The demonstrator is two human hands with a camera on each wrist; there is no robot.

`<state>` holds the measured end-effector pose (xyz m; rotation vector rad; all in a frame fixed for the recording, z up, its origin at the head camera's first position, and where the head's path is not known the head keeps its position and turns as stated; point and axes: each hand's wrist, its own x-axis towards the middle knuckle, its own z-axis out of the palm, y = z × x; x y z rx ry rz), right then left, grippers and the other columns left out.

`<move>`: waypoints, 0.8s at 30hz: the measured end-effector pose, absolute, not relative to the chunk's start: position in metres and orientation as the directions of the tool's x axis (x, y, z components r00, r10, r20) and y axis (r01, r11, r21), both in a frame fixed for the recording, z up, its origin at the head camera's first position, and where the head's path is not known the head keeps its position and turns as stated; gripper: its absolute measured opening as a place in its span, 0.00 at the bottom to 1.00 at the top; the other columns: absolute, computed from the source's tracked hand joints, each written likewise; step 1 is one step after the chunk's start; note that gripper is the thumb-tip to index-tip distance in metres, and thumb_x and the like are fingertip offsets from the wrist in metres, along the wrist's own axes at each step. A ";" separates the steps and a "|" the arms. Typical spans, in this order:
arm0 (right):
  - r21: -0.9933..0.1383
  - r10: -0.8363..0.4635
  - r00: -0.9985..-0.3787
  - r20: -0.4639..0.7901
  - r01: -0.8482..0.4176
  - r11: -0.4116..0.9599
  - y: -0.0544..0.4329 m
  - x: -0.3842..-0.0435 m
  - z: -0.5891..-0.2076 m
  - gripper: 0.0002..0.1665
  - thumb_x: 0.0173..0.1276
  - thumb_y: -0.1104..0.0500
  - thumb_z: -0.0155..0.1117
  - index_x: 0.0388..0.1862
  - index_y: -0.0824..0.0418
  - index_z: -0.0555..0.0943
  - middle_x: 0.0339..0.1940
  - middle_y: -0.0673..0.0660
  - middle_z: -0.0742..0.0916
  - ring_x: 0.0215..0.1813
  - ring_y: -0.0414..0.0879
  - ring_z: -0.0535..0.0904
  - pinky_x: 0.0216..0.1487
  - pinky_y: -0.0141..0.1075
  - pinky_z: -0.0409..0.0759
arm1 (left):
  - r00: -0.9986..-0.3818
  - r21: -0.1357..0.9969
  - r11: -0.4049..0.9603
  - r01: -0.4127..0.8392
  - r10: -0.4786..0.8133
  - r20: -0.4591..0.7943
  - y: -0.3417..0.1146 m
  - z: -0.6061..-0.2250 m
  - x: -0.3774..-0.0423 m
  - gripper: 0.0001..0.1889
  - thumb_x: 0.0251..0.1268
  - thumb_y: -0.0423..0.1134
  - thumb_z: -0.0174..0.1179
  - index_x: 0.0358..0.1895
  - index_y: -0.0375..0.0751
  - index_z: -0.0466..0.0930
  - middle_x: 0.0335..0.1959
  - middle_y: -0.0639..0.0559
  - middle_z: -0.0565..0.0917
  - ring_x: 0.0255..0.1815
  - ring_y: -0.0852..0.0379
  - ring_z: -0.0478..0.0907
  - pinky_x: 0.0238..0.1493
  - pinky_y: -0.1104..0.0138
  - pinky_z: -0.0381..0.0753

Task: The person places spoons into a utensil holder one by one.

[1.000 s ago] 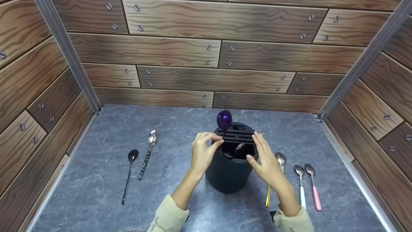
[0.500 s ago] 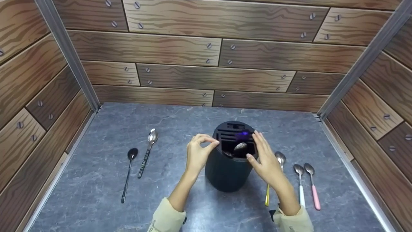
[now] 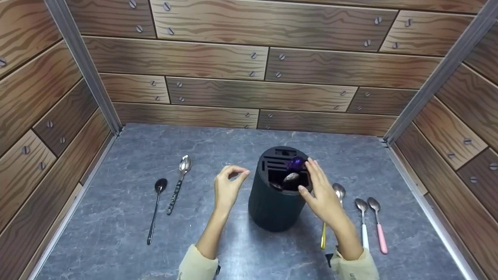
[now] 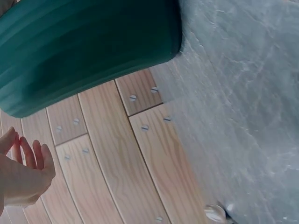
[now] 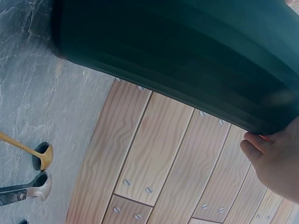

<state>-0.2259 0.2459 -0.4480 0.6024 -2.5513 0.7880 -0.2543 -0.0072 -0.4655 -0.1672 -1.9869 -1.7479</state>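
A dark green utensil holder (image 3: 277, 212) with a slotted black top stands upright on the table. Inside its open compartment are a purple spoon (image 3: 295, 164), bowl up and leaning right, and a silver spoon (image 3: 291, 177); their handles are hidden. My left hand (image 3: 226, 191) is in the air left of the holder, thumb and index finger close together with nothing between them. In the left wrist view, its fingers are loosely bent. My right hand (image 3: 322, 200) rests against the holder's right rim, fingers nearly straight and thumb at the front.
On the left lie a black spoon (image 3: 155, 210) and a spoon with a patterned handle (image 3: 176, 194). To the right lie a gold-handled spoon (image 3: 323, 236), a white-handled spoon (image 3: 364, 229) and a pink-handled spoon (image 3: 381, 233). Wood-patterned walls (image 3: 218, 91) surround the table.
My left hand has let go of the purple spoon and moved left, away from the holder. The spoon has tipped rightward and sits lower in the holder. My right hand has stayed put.
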 end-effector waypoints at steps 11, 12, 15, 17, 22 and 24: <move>-0.428 -0.282 -0.825 0.489 -0.509 0.747 0.246 -0.226 -0.449 0.39 0.65 0.54 0.56 0.69 0.69 0.56 0.71 0.62 0.59 0.71 0.55 0.48 0.63 0.56 0.52 | -0.871 0.909 0.155 0.386 -0.263 0.415 -0.025 -0.473 -0.258 0.05 0.53 0.32 0.66 0.31 0.34 0.81 0.31 0.48 0.81 0.35 0.52 0.79 0.43 0.60 0.77; -0.429 -0.281 -0.828 0.485 -0.506 0.749 0.246 -0.226 -0.449 0.39 0.65 0.53 0.55 0.69 0.69 0.56 0.71 0.62 0.59 0.71 0.54 0.48 0.63 0.56 0.52 | -0.868 0.908 0.160 0.387 -0.270 0.417 -0.027 -0.474 -0.259 0.05 0.53 0.32 0.66 0.31 0.34 0.81 0.31 0.48 0.81 0.35 0.52 0.79 0.42 0.61 0.77; -0.435 -0.276 -0.837 0.473 -0.494 0.753 0.246 -0.225 -0.449 0.39 0.66 0.53 0.55 0.70 0.68 0.55 0.72 0.60 0.58 0.71 0.53 0.47 0.63 0.56 0.53 | -0.863 0.912 0.164 0.376 -0.296 0.409 -0.032 -0.475 -0.260 0.05 0.53 0.30 0.66 0.31 0.33 0.82 0.31 0.47 0.82 0.34 0.52 0.79 0.41 0.62 0.78; -0.437 -0.274 -0.841 0.466 -0.488 0.755 0.246 -0.225 -0.449 0.39 0.66 0.52 0.55 0.70 0.68 0.55 0.72 0.60 0.58 0.71 0.53 0.47 0.63 0.55 0.53 | -0.864 0.919 0.167 0.357 -0.314 0.393 -0.036 -0.476 -0.261 0.04 0.53 0.30 0.66 0.31 0.33 0.81 0.31 0.46 0.82 0.34 0.51 0.79 0.40 0.62 0.78; -0.433 -0.278 -0.831 0.482 -0.501 0.749 0.246 -0.226 -0.449 0.39 0.65 0.53 0.56 0.69 0.69 0.56 0.71 0.61 0.59 0.71 0.54 0.48 0.64 0.55 0.52 | -0.874 0.937 0.177 0.302 -0.340 0.346 -0.045 -0.480 -0.265 0.04 0.53 0.30 0.65 0.32 0.33 0.81 0.31 0.46 0.81 0.34 0.51 0.79 0.41 0.62 0.78; -0.430 -0.279 -0.827 0.488 -0.507 0.747 0.246 -0.227 -0.449 0.39 0.65 0.53 0.56 0.69 0.69 0.56 0.71 0.61 0.59 0.71 0.54 0.48 0.64 0.55 0.52 | -0.877 0.940 0.193 0.280 -0.346 0.332 -0.048 -0.481 -0.265 0.05 0.53 0.31 0.65 0.32 0.33 0.81 0.32 0.46 0.81 0.35 0.51 0.79 0.41 0.62 0.78</move>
